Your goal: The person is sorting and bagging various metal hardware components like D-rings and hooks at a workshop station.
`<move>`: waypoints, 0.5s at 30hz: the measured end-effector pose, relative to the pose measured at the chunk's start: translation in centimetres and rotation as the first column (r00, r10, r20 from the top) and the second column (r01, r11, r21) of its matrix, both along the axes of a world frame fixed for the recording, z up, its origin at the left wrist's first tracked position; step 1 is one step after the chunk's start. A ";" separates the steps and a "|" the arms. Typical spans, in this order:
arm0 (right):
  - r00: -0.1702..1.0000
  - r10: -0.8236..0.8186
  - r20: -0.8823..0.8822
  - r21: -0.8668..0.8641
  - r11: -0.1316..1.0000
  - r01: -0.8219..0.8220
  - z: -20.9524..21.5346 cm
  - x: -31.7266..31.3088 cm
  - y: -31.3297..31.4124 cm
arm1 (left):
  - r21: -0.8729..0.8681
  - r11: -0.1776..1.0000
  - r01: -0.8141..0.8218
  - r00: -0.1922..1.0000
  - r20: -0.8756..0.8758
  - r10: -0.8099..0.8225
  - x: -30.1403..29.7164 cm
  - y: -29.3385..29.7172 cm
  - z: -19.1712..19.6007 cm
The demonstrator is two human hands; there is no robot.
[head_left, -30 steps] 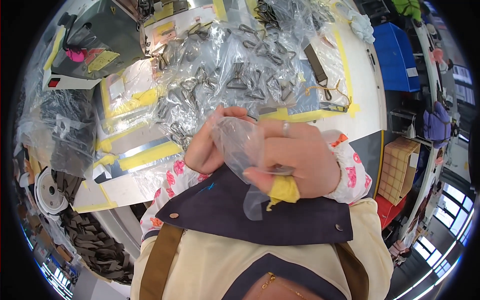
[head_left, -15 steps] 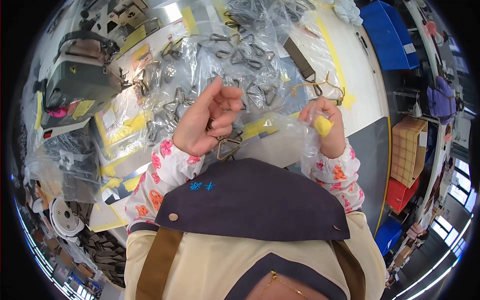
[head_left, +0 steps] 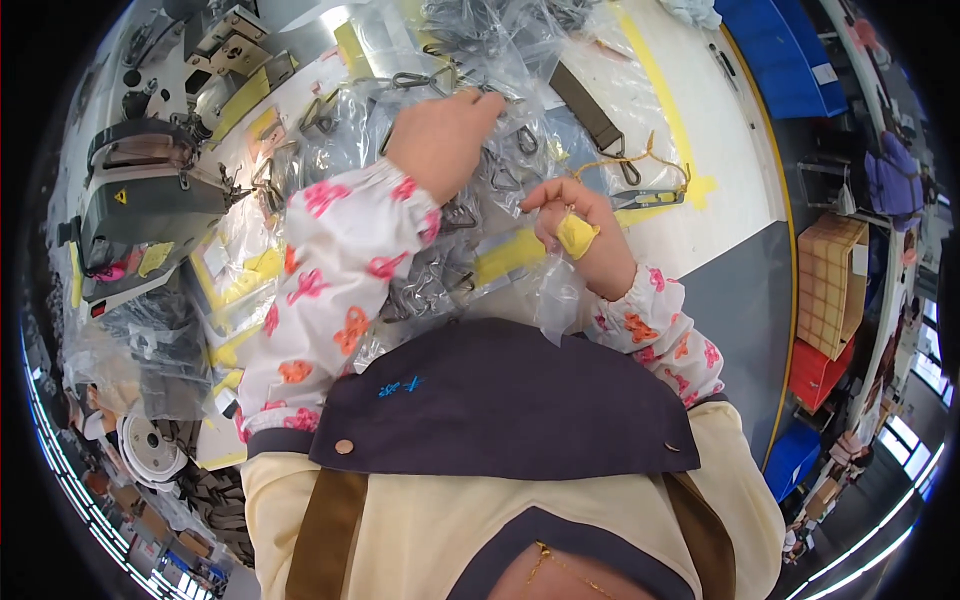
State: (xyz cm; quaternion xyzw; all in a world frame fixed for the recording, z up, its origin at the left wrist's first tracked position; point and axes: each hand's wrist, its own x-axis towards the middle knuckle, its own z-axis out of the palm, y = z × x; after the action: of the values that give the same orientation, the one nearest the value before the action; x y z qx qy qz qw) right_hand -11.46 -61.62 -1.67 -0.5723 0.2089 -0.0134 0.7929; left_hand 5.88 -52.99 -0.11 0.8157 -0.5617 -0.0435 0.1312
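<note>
My left hand (head_left: 447, 140) reaches over a spread of metal snap hooks (head_left: 505, 178) on clear plastic. Its back faces up, and its fingers bend down among the hooks, so what they touch is hidden. Nearer to me on the right, my right hand (head_left: 590, 235) is closed on a clear plastic bag (head_left: 560, 295) that hangs below it. A yellow wrap (head_left: 577, 236) covers part of its thumb. Just beyond that hand lie small thread snips (head_left: 648, 199) and an olive webbing strap (head_left: 588, 108) with a hook at its end. More hooks (head_left: 430, 285) lie near my apron.
A grey machine (head_left: 150, 215) stands at the left, with a crumpled plastic bag (head_left: 150, 345) in front. Yellow tape (head_left: 510, 255) marks the white table. To the right are blue bins (head_left: 775, 60) and a checked box (head_left: 830, 285). A white fan (head_left: 150, 448) is at lower left.
My left hand has moved away from me, turned back-up, and reached over the hooks. The right hand has come left and nearer to me with the plastic bag, uncovering the snips.
</note>
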 end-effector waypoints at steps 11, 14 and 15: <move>0.999 0.043 0.010 0.014 0.999 -0.043 4.5 2.9 3.3 | 0.060 0.674 -0.736 -0.305 -0.918 -0.252 -4.7 7.6 3.9; 0.981 0.178 0.072 -0.362 0.922 -0.141 6.4 2.7 2.5 | 0.130 0.686 -0.716 -0.412 -0.872 -0.265 -3.7 9.8 2.7; 0.979 0.191 0.071 -0.365 0.919 -0.153 7.0 2.7 2.2 | 0.201 0.682 -0.703 -0.458 -0.862 -0.218 -3.6 10.1 2.7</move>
State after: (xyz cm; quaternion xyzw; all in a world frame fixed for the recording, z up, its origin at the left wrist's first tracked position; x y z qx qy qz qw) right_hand -8.78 -59.39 5.36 -0.7214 0.1102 -0.0115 0.6836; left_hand 2.24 -42.86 2.58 0.4390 0.0758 -0.4806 0.7554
